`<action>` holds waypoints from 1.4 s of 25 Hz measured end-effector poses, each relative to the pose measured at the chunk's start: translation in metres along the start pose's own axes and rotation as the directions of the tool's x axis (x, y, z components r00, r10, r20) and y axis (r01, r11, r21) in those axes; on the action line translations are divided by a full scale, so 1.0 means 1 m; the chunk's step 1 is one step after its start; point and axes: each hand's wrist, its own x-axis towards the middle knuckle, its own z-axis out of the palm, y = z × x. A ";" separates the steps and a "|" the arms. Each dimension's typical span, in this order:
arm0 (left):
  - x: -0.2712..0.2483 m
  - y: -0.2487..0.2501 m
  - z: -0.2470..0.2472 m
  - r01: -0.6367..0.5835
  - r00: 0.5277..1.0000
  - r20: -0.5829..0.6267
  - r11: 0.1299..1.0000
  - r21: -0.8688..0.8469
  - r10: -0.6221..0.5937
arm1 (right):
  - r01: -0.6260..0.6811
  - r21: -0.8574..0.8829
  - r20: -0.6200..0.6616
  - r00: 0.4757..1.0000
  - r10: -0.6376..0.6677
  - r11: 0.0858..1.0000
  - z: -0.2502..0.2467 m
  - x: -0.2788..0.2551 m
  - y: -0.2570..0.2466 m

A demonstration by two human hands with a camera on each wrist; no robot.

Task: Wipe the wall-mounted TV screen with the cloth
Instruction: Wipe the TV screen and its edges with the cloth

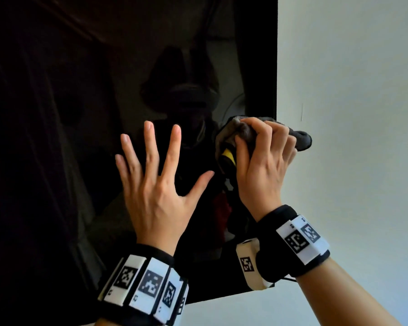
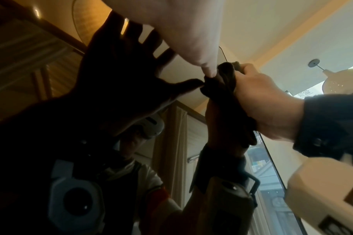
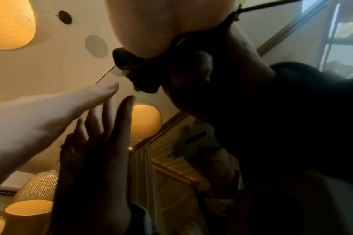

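The black TV screen (image 1: 80, 137) fills the left and middle of the head view, hung on a pale wall. My right hand (image 1: 264, 156) grips a bunched dark grey cloth (image 1: 302, 140) and holds it against the screen near its right edge. My left hand (image 1: 156, 180) lies flat on the glass beside it, fingers spread and straight, thumb pointing at the cloth. In the left wrist view the right hand (image 2: 258, 101) clutches the cloth (image 2: 223, 84), with the left thumb tip close to it. The right wrist view has the cloth (image 3: 131, 66) under my palm and the left hand (image 3: 50, 114) nearby.
The TV's right edge (image 1: 276, 67) and bottom edge (image 1: 222, 296) border the bare pale wall (image 1: 351, 90). The glossy screen mirrors the room: lit lamps (image 3: 147, 120), a ceiling and a window show as reflections in the wrist views.
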 end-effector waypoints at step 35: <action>0.093 -0.085 -0.054 -0.219 0.976 0.036 0.971 0.099 0.217 | -0.094 -0.178 -0.026 0.996 0.091 0.980 0.029 0.209 -0.095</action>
